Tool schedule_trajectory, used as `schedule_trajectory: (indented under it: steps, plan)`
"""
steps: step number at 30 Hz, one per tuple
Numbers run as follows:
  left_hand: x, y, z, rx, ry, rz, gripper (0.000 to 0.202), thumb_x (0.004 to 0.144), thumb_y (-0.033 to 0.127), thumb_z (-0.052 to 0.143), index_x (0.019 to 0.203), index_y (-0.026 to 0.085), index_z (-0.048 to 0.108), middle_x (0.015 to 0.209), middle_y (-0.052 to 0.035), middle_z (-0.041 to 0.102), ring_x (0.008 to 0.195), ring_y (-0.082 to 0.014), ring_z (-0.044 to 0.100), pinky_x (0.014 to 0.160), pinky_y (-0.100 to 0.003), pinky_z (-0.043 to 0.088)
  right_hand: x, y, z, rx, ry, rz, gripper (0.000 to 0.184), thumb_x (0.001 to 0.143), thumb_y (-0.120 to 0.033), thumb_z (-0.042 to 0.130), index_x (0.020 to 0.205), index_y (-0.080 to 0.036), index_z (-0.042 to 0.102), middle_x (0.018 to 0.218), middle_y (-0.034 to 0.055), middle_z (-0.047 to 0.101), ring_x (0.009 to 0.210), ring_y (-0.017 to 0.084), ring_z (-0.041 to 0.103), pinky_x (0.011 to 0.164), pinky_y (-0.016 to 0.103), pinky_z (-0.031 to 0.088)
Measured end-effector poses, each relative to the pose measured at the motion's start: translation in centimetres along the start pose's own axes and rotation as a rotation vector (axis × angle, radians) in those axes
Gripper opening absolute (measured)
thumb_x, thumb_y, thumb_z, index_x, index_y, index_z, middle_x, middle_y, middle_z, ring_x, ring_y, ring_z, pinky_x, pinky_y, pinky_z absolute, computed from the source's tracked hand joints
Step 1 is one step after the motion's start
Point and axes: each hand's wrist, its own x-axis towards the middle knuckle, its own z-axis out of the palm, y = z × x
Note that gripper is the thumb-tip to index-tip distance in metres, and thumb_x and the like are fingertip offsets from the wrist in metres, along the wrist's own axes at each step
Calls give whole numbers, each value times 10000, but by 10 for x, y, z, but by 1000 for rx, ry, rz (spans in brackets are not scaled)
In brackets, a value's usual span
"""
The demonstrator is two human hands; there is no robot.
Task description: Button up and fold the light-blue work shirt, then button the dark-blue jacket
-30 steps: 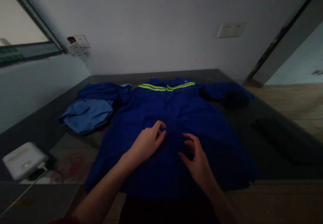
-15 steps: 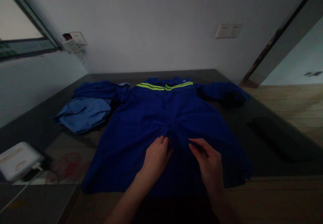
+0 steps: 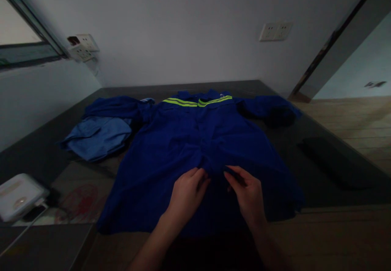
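Observation:
A dark blue work jacket (image 3: 171, 140) lies spread front up, its collar toward the wall and two yellow-green stripes across the chest. Near the lower middle of its front, my left hand (image 3: 188, 187) is closed on the cloth by the front opening. My right hand (image 3: 246, 187) pinches the jacket's fabric a little to the right, thumb and forefinger together. Between the hands the cloth is dark, and its fine details cannot be made out. Both sleeves reach outward, the right one (image 3: 259, 105) bunched at its end.
A folded lighter blue garment (image 3: 99, 136) lies left of the jacket on the dark table (image 3: 305, 197). At the left front is a white box-shaped device (image 3: 23, 195) with a cable. A flat black object (image 3: 330, 161) lies on the right. Wall sockets (image 3: 275, 31) are behind.
My right hand has moved slightly left, nearer to my left hand, and its fingertips have closed on the cloth. The view has shifted a little; the jacket lies much as before.

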Motion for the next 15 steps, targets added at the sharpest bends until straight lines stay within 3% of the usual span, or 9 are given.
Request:
schedule_trajectory:
  steps: [5,10,15]
  plan:
    - [-6,1,3,-127,51,9,102,886,250,496,803,198,527,712,14,548,680,-144,533,605,-229,370,-11,-13,5,-124,-34,-262,123,826,-199,613,910,-227,699,841,12,662,656,123,619,599,226,518]
    - [-10,1,3,-360,97,-50,134,876,235,484,757,180,511,675,29,533,614,-110,503,573,-207,364,-21,-9,16,-267,-47,-561,268,819,-39,528,947,-203,697,877,46,673,824,148,643,757,237,520]
    - [-12,-1,3,-424,147,-50,161,881,260,486,746,176,506,638,44,500,581,-95,468,549,-195,351,-18,2,21,-303,-30,-592,296,805,-6,503,937,-196,688,861,49,676,807,150,649,758,242,518]
